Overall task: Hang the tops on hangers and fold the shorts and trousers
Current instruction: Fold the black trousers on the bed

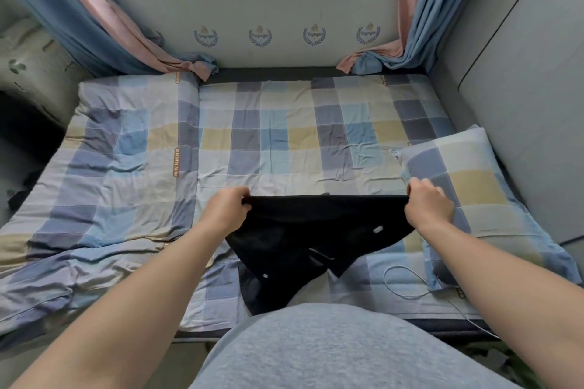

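While it is stretched taut by its waistband, the one pair of black shorts (316, 230) hangs unfolded over the near edge of the bed (284, 135). The left hand (229, 206) and right hand (428, 203) each have their grip clamped on a waistband corner. I judge folding has barely begun: no hanger, top or folded piece shows. One pillow (467, 186) lies right, with one white cable (407, 281) beside it.

Black shorts (316, 230), blue/yellow/grey check sheet (284, 135) & pillow (467, 186), pink/blue curtains (94, 18), grey top (331, 350)
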The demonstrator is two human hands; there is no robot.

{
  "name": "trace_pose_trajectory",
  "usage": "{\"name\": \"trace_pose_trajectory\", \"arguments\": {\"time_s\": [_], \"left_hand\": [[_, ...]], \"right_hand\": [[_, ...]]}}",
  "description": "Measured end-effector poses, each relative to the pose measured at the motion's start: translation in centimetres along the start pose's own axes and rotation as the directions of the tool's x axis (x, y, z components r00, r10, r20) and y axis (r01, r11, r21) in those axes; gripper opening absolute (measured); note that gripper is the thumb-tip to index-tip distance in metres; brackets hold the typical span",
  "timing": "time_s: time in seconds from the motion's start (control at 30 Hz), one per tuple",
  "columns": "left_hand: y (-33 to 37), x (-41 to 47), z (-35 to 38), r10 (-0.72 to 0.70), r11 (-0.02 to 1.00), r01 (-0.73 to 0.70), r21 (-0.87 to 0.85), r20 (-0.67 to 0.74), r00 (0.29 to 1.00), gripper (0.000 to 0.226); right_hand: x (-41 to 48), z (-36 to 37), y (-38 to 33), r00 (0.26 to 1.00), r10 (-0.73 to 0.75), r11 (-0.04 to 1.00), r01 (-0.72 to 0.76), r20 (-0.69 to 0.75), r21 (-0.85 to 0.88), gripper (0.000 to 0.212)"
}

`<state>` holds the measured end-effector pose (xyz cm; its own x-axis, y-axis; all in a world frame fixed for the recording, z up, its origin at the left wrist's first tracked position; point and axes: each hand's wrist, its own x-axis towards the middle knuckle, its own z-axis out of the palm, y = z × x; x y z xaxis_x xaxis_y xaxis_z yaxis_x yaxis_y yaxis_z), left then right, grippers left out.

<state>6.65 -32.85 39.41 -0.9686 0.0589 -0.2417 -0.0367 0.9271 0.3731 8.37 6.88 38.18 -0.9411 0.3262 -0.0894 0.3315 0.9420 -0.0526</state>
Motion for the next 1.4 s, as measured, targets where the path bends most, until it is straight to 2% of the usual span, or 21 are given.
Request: {"name": "trace_pose_trajectory", "arguments": {"time_s": [0.13,0.3,0.33,0.37,0.4,0.43,0.47,0.5,0.6,0.67,0.73,0.77,0.83,0.9,0.93,0.97,1.07,1.2,1.3,1.37,1.4], "left_hand": [[-3.6,-1.5,0.9,-0.282,0.959,0.282,-0.007,-0.048,0.958,0.015],[-7.5,-3.4,2.7,-0.553,0.826,0.545,-0.141,-0.019,0.833,0.021],[-7.7,-3.5,3.1,-0.635,0.733,0.611,-0.298,0.022,0.772,0.025],[-7.6,-3.4,3.4,-0.722,0.533,0.66,-0.529,0.122,0.681,0.029],[-7.3,-3.3,3.6,-0.754,0.244,0.653,-0.717,0.282,0.593,0.034],[-7.1,-3.1,3.9,-0.725,-0.049,0.576,-0.816,0.426,0.542,0.039],[-7.0,-2.8,3.9,-0.689,-0.244,0.476,-0.845,0.496,0.528,0.043],[-6.8,-2.5,3.9,-0.672,-0.337,0.401,-0.852,0.516,0.532,0.046],[-6.4,-1.2,3.4,-0.672,-0.406,0.309,-0.86,0.51,0.537,0.035],[-6.3,-0.6,2.9,-0.638,-0.394,0.344,-0.853,0.523,0.566,0.026],[-6.3,-0.5,2.0,-0.557,-0.253,0.451,-0.856,0.511,0.655,0.019],[-6.2,-0.5,1.9,-0.516,-0.115,0.506,-0.855,0.487,0.705,0.014],[-5.9,-0.7,1.7,-0.497,0.259,0.566,-0.783,0.395,0.773,0.021],[-5.3,-0.9,1.6,-0.511,0.663,0.537,-0.522,0.208,0.834,0.023],[-4.8,-1.1,1.4,-0.48,0.797,0.493,-0.35,0.129,0.868,0.019],[-4.4,-1.2,1.4,-0.448,0.867,0.451,-0.212,0.064,0.892,0.019],[-4.4,-1.4,1.8,-0.374,0.927,0.369,-0.068,-0.089,0.923,0.016],[-5.6,-1.2,1.9,-0.411,0.909,0.385,-0.157,-0.207,0.888,0.018],[-6.6,-1.1,2.2,-0.574,0.791,0.471,-0.391,-0.208,0.792,0.021],[-6.9,-0.9,2.7,-0.64,0.688,0.456,-0.564,-0.177,0.747,0.017],[-6.9,-0.8,2.9,-0.629,0.671,0.424,-0.608,-0.165,0.76,0.014]], "right_hand": [[0.1,1.0,2.0,0.994,0.102,0.99,-0.105,0.034,0.098,0.016],[1.0,1.1,2.9,0.972,0.199,0.927,-0.229,0.126,0.297,0.03],[1.1,1.0,2.7,0.964,0.204,0.893,-0.255,0.17,0.372,0.036],[1.2,0.9,2.3,0.952,0.206,0.851,-0.287,0.225,0.439,0.042],[1.1,0.8,1.9,0.943,0.191,0.825,-0.305,0.273,0.475,0.047],[1.0,0.8,1.5,0.939,0.162,0.825,-0.297,0.302,0.481,0.051],[0.9,0.9,1.1,0.946,0.117,0.854,-0.251,0.303,0.455,0.051],[0.7,1.1,0.8,0.957,0.068,0.891,-0.185,0.282,0.415,0.047],[0.0,1.3,0.2,0.978,-0.044,0.931,-0.034,0.204,0.365,0.03],[-0.3,1.1,0.1,0.973,-0.124,0.906,0.031,0.194,0.423,0.032],[-0.6,0.7,0.2,0.961,-0.183,0.877,0.063,0.21,0.475,0.037],[-0.7,0.5,0.3,0.95,-0.206,0.871,0.071,0.232,0.485,0.037],[-0.9,0.4,0.2,0.917,-0.248,0.878,0.077,0.311,0.473,0.032],[-1.2,0.6,0.1,0.87,-0.286,0.892,0.089,0.401,0.443,0.023],[-1.4,0.5,0.1,0.84,-0.304,0.901,0.101,0.449,0.421,0.02],[-1.6,0.4,0.0,0.807,-0.32,0.911,0.118,0.496,0.394,0.018],[-2.1,0.4,-0.1,0.747,-0.334,0.94,0.215,0.575,0.266,0.024],[-2.2,0.6,-0.1,0.828,-0.267,0.961,0.268,0.493,0.071,0.016],[-1.8,0.0,0.2,0.911,-0.126,0.992,0.118,0.393,0.044,0.008],[-1.5,-0.3,0.4,0.938,-0.038,0.983,-0.027,0.345,0.179,0.007],[-1.3,-0.5,0.6,0.942,0.004,0.957,-0.101,0.337,0.273,0.006]]}}
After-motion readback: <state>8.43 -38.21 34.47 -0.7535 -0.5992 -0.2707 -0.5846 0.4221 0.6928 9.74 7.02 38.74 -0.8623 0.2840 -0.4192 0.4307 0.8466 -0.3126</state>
